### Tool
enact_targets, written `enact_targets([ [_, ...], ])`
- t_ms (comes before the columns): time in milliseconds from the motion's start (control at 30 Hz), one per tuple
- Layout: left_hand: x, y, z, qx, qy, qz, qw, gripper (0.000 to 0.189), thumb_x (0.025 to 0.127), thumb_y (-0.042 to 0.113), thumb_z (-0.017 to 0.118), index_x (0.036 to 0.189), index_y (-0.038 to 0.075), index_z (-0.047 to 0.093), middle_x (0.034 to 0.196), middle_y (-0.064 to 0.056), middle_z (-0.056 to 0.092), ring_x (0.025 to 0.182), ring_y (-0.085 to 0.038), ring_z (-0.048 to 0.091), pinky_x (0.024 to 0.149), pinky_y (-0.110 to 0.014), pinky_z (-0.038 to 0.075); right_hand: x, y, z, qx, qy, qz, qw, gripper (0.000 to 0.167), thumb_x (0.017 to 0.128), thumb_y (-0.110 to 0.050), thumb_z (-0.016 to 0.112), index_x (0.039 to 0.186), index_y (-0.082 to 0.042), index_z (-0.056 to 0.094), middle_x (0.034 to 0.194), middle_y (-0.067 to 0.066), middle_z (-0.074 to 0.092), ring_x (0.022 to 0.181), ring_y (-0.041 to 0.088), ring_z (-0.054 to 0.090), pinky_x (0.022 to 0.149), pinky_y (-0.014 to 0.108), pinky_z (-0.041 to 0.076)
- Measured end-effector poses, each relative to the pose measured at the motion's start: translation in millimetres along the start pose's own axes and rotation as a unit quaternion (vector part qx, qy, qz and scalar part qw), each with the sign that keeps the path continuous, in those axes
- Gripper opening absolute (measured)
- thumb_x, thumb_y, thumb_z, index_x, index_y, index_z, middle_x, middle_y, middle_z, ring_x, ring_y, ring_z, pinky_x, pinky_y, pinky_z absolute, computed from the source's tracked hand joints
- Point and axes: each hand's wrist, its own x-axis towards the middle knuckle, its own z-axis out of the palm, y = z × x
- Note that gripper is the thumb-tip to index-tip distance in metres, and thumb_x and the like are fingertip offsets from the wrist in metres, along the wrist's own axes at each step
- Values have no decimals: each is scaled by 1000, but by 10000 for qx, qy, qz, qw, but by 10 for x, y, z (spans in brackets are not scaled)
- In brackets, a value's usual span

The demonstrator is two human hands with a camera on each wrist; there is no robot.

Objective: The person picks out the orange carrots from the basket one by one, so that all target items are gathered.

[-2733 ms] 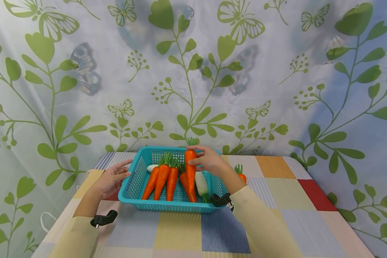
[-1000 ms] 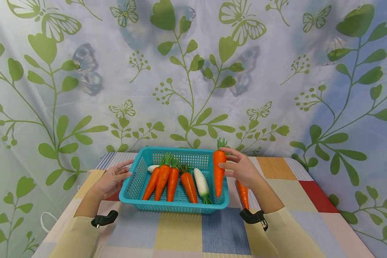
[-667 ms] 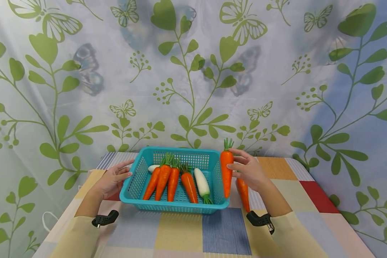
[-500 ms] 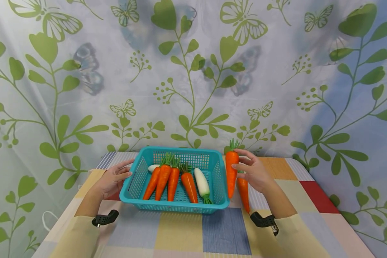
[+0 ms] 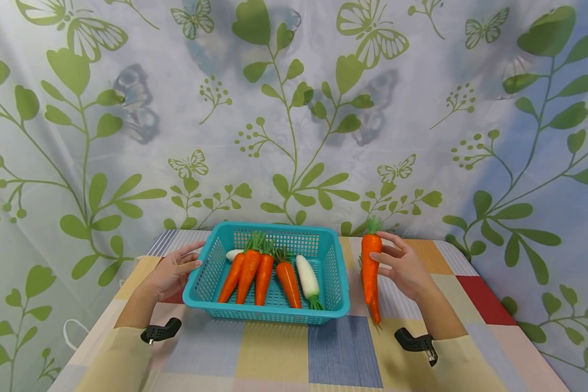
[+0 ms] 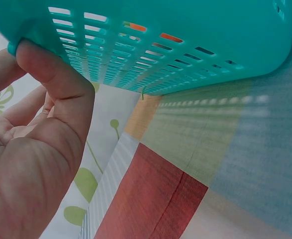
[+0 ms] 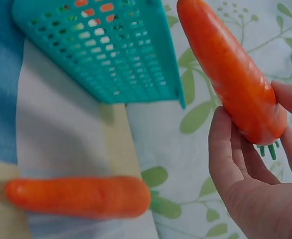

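Note:
My right hand (image 5: 405,269) grips a carrot (image 5: 370,253) by its thick top, thumb on one side and fingers on the other. It hangs leaf end up, right of the turquoise basket (image 5: 274,312). A second carrot (image 7: 76,197) lies on the tablecloth; in the head view the held one overlaps it. At the basket's left end, my left hand (image 5: 169,272) touches the rim with thumb and index finger, the rest loosely bent. Inside the basket are several carrots (image 5: 249,269), a white radish (image 5: 307,277) with green leaves, and another white piece (image 5: 232,254) partly hidden.
The patchwork tablecloth (image 5: 274,348) spreads in front of the basket and to its right. A leaf-patterned curtain (image 5: 294,109) hangs close behind the table. A white cable (image 5: 68,329) loops at the left table edge.
My right hand has lifted the carrot out of the basket and carried it rightward over the rim, to above the carrot on the cloth. My left hand has stayed at the basket rim.

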Motion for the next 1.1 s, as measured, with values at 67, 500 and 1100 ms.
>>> enact_targets([
  [67, -1, 2, -1, 42, 46, -29, 10000, 70, 105, 15, 58, 163, 7, 19, 112, 5, 65, 107, -15, 71, 97, -41, 59, -16, 28, -48, -78, 92, 66, 9999, 65, 97, -11, 70, 155, -14, 41, 131, 6, 50, 111, 19, 63, 91, 36, 62],
  [500, -10, 11, 13, 108, 159, -76, 9998, 70, 105, 18, 59, 163, 9, 21, 113, 3, 64, 103, -11, 70, 97, -41, 59, -48, 296, -374, -421, 300, 212, 9984, 64, 98, -14, 70, 155, -14, 41, 127, -1, 55, 107, 14, 66, 89, 36, 63],
  [1100, -5, 4, 2, 123, 151, -82, 9998, 72, 104, 19, 60, 163, 10, 21, 119, -2, 63, 105, -12, 71, 99, -44, 58, -27, 543, -624, -1231, 335, 646, 9897, 69, 97, -17, 71, 156, -7, 38, 149, 26, 44, 102, 9, 66, 89, 32, 62],
])
